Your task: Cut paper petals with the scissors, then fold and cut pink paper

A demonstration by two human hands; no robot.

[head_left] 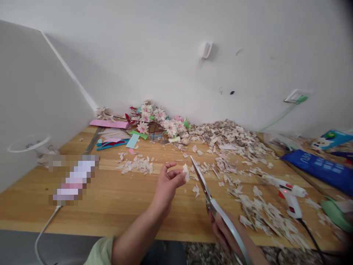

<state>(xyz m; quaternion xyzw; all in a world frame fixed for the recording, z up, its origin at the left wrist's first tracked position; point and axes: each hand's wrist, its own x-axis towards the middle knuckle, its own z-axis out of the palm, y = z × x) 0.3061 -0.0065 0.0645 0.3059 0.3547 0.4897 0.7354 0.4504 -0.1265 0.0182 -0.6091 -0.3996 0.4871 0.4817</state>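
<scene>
The left hand [168, 180] pinches a small pale husk scrap [186, 172] between thumb and fingers [176, 176] above the wooden table [110, 206]. The right hand [223, 228] holds scissors [205, 189], blades pointing far-left, tip just beside the scrap. Pale scraps [234, 140] litter the right side; a glue gun [289, 195] lies right, and paper flowers [157, 117] sit by the far wall.

Two hands are in view, the left hand [168, 181] and the right hand [224, 229]. There is one pair of scissors [213, 200], one glue gun [288, 194], one pink strip [109, 123], one wall socket [295, 95], and husk scraps [237, 141] too many to count.
</scene>
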